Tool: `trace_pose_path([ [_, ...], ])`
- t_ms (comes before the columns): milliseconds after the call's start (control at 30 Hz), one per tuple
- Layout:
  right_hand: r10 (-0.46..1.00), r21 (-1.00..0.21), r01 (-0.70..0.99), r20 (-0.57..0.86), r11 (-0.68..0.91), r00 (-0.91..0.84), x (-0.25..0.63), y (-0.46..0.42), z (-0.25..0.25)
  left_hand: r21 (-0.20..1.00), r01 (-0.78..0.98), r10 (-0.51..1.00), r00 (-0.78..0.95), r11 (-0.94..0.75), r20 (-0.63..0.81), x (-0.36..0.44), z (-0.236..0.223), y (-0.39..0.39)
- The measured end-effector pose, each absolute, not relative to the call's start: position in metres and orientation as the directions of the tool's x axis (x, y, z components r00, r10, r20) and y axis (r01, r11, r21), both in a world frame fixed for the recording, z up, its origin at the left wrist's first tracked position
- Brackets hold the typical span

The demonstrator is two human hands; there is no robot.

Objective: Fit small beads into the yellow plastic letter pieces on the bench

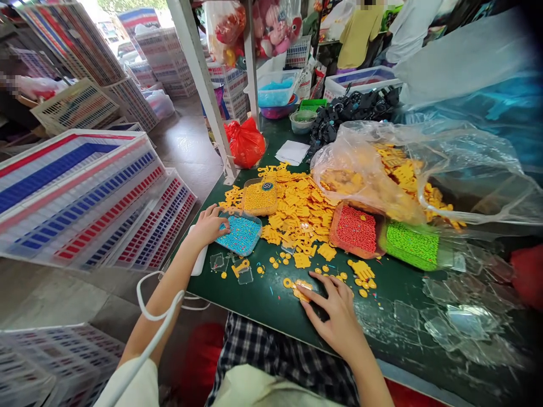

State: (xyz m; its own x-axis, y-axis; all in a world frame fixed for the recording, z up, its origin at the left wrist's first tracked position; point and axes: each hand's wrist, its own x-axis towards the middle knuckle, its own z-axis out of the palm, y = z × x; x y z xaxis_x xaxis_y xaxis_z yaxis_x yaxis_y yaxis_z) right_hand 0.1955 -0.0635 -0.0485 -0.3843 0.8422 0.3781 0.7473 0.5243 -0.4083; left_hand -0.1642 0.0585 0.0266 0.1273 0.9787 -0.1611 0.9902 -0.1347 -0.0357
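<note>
Green bench | our left hand rests, fingers curled, on blue bead tray | our right hand lies flat and spread, fingertips on a yellow piece

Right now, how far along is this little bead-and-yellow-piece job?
Early, by the look of it. Nothing finished shows. In hand: the left hand dips into the blue bead tray, and the right hand presses a yellow piece. Left: a big heap of yellow parts and scattered clear lids.
</note>
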Motion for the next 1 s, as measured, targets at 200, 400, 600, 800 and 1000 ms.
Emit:
trace_pose_path([
  [200,0.863,-0.47,0.741,0.404,0.48,-0.303,0.196,-0.063,-0.05,-0.04,0.988,0.986,0.143,-0.146,-0.081,-0.156,0.038,0.055],
  [400,0.894,-0.496,0.757,0.36,0.426,-0.267,0.195,-0.063,-0.044,0.055,0.965,0.911,0.224,-0.258,0.345,-0.09,0.064,0.016],
  [600,0.904,-0.491,0.77,0.335,0.408,-0.265,0.196,-0.063,-0.042,0.28,0.721,0.772,0.614,-0.634,0.164,-0.009,0.028,-0.019],
  [800,0.91,-0.485,0.784,0.338,0.386,-0.239,0.199,-0.063,-0.045,0.276,0.708,0.758,0.631,-0.65,0.166,0.013,-0.004,-0.022],
  [1000,0.922,-0.486,0.804,0.339,0.343,-0.188,0.199,-0.063,-0.047,0.286,0.704,0.755,0.642,-0.65,0.136,0.012,-0.004,-0.021],
])
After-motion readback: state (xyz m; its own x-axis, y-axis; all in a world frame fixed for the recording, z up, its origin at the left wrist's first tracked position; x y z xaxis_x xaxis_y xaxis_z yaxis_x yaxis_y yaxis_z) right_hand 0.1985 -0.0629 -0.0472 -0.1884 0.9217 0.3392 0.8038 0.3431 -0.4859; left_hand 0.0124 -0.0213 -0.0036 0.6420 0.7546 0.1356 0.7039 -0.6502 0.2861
